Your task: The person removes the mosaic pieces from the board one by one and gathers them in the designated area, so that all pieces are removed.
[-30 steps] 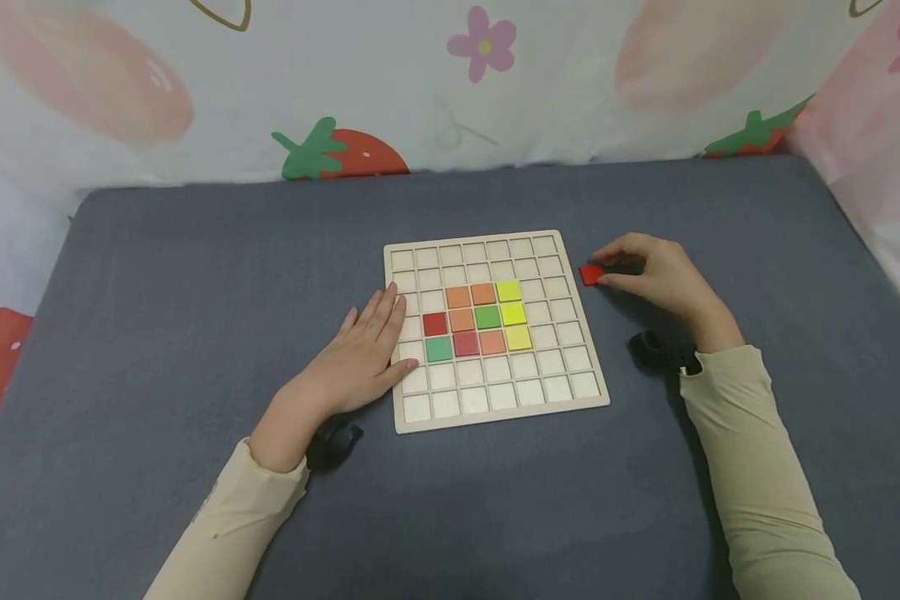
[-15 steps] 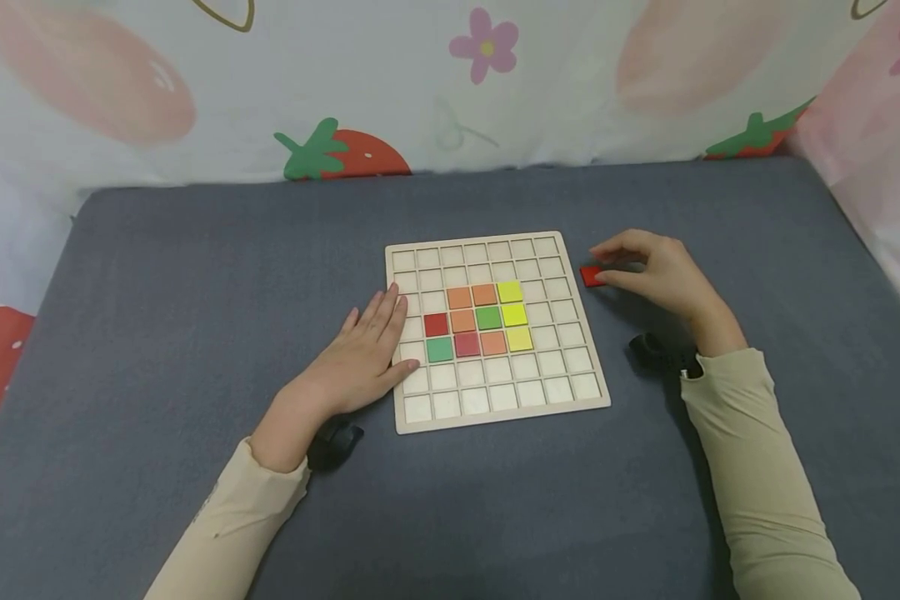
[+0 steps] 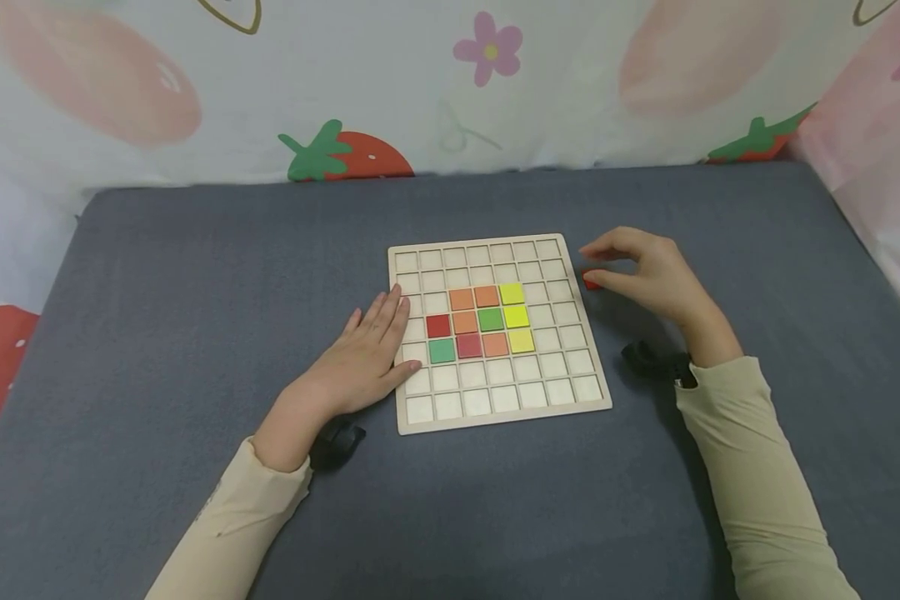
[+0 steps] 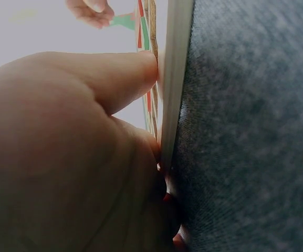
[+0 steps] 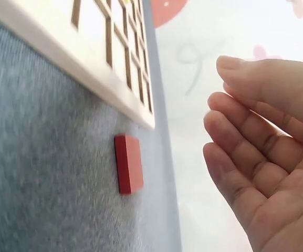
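Note:
A square wooden grid board (image 3: 504, 423) lies on the grey cloth, with orange, yellow, green and red square tiles in its middle cells. My left hand (image 3: 360, 358) rests on the board's left edge, fingers straight and thumb spread; the left wrist view shows the thumb (image 4: 127, 76) across the rim. A loose red tile (image 5: 130, 165) lies flat on the cloth beside the board's right edge. Over it hovers my right hand (image 3: 656, 275), fingers loosely bent, with a gap between thumb and fingertips and nothing between them. In the head view the right thumb partly hides the tile.
The grey cloth-covered table (image 3: 217, 250) stretches around the board. Behind it hangs a pale curtain (image 3: 555, 108) printed with flowers and strawberries. A black wrist camera (image 3: 337, 444) sits under the left wrist, another black device (image 3: 648, 362) under the right.
My right hand has shifted slightly left and up, from beside the red tile to over it. The tile stays by the board. My left hand keeps its place.

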The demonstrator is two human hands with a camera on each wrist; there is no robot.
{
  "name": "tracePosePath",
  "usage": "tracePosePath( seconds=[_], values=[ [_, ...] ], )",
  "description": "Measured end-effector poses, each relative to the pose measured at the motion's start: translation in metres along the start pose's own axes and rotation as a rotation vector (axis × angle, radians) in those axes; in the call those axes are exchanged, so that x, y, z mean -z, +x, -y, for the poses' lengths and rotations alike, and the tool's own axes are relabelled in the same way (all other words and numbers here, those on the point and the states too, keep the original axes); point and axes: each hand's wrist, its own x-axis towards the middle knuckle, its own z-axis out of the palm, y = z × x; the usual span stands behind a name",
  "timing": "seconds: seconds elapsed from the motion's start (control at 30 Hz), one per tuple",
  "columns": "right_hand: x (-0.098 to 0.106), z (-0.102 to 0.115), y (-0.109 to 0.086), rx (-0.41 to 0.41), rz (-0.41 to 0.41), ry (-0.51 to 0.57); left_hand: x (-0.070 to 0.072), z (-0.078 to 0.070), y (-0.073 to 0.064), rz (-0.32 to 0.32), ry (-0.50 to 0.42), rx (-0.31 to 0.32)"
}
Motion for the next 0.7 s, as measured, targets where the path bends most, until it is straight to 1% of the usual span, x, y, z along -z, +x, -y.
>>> tracePosePath(
  seconds=[0.3,0.53,0.7],
  values=[
    [-0.006,0.010,0.003,0.092,0.010,-0.006,-0.001,0.001,0.001,-0.002,0.001,-0.001],
    [-0.011,0.015,0.005,0.138,0.012,-0.039,0.000,0.001,0.000,0.002,0.003,0.006],
    [-0.016,0.016,0.006,0.161,0.022,-0.039,0.000,0.000,0.000,-0.002,-0.001,0.009]
  ],
)
